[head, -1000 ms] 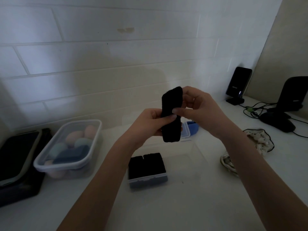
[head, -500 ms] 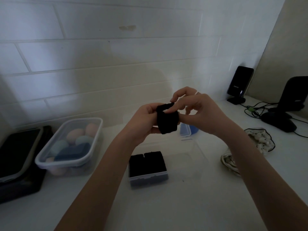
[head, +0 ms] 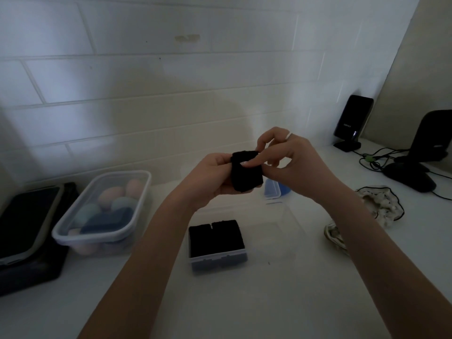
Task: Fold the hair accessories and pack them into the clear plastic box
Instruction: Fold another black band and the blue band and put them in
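A black fabric hair accessory (head: pixel 247 176), folded into a short thick block, is held in the air above the table. My left hand (head: pixel 210 178) grips it from the left. My right hand (head: pixel 291 162) pinches its top and right side, the index finger lying across the fold. Below the hands stands the clear plastic box (head: pixel 289 231). Two folded black pieces (head: pixel 216 234) sit side by side at the box's left end. The right part of the box holds nothing that I can see.
A lidded clear tub (head: pixel 102 214) of pastel sponges stands at the left, beside a dark tray (head: pixel 27 223). A white patterned cloth accessory (head: pixel 374 206) lies at the right. A small blue-and-clear lid (head: pixel 272 189) lies behind the box. Black stands (head: pixel 352 123) and cables (head: pixel 374 159) fill the far right.
The long black strip that stood upright between my hands has been folded down into a short block. Both hands have stayed at about the same height above the box.
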A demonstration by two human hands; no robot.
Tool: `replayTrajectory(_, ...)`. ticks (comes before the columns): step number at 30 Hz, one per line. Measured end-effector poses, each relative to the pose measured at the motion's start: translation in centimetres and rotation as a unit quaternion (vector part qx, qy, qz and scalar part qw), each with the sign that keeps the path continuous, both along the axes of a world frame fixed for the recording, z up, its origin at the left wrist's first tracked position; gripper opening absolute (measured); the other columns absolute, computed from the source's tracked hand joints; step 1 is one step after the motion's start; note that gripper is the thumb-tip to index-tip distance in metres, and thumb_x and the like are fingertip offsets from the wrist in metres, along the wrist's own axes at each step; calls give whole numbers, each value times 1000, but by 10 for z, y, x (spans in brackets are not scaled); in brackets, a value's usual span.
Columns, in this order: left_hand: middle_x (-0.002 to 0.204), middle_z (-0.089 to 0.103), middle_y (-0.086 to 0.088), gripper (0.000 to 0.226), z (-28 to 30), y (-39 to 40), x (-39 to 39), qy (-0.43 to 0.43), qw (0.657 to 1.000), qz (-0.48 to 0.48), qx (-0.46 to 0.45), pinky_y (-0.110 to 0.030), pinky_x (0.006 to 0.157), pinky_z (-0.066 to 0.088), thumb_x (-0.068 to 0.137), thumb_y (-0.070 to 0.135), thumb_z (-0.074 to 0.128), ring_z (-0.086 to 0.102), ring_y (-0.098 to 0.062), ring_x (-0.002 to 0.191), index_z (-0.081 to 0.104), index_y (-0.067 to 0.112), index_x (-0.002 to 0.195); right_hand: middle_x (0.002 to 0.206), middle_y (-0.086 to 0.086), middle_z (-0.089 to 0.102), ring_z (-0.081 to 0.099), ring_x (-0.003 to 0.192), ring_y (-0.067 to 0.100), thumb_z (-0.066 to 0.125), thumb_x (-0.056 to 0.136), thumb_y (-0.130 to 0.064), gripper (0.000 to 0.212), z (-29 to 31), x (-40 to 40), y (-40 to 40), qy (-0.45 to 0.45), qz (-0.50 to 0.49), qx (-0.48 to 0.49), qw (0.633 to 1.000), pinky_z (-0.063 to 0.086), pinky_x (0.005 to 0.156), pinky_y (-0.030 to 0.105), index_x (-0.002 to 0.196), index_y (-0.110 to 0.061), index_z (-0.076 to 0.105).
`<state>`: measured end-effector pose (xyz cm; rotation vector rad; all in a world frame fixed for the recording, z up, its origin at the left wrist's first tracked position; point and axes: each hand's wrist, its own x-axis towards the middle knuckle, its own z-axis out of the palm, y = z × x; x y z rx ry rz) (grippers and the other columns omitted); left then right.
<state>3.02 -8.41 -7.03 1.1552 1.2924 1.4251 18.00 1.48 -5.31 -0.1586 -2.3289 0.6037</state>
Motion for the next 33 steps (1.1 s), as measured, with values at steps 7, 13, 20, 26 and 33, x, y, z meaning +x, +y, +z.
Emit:
replayTrajectory(7,92,74,-9,27,6,-1,-6,-86,995,-38,-18,-37,72,60,94,22,42,72,-25,84,65,12,106,100,4,59,56,73,16,65,78,0,37,-4,1,7,10,-25,-5,1000,50,64,19,99,-30,70)
replayTrajectory(13,96,72,-1,26,-1,-1,-3,51,999,-15,10,-29,72,57,84,4,62,70,-15,87,63,19,105,105,-6,63,60,90,9,48,75,-5,39,0,-2,-2,4,-16,-147,989,52,67,29,83,-34,72)
replayTrajectory(20,80,65,-2,16,1,-4,-6,104,994,-21,-17,-20,56,43,87,9,60,57,-15,69,54,18,98,127,-7,58,61,106,19,60,85,-5,58,1,12,11,-122,105,-221,962,51,83,26,134,-33,46)
replayTrajectory(26,96,64,-9,29,1,-3,-5,64,998,-17,-9,-27,63,44,74,20,66,59,-22,82,59,16,103,117,-9,64,62,100,20,75,74,-17,49,0,8,9,-111,90,-195,970,56,81,40,119,-30,60)
replayTrajectory(33,96,67,4,19,1,-3,-4,34,998,10,56,-28,70,57,78,23,67,70,-16,85,59,19,94,97,-3,71,69,85,9,80,68,-10,46,-2,4,9,-22,17,-184,983,54,76,19,110,-19,64)
